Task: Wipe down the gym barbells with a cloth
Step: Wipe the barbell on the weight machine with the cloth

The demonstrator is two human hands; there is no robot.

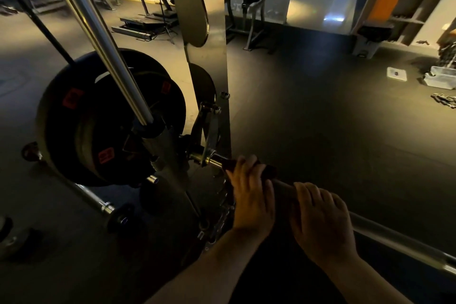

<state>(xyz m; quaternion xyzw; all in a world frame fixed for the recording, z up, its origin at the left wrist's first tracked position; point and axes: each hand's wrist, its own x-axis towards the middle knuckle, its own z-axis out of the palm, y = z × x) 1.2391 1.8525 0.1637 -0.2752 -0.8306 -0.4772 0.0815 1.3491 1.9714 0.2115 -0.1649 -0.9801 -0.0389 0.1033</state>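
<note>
The left hand (251,197) has its fingers wrapped round a dark cloth (269,171) on the barbell (385,234), near the weight plates (111,118). The right hand (323,219) grips the barbell beside it. I think most of the barbell (the long shiny part) is still to wipe.

Left hand (251,195) is wrapped right over the cloth (270,172), so only its dark edges peek out, colour lost in the gloom. The bar (394,240) vanishes under that hand and the right hand (320,219), then runs off the right edge. Red labels (72,98) on the plates (61,131) are too blurred to read, and the dark speck in the white tray (402,78) is too small to name.
</note>
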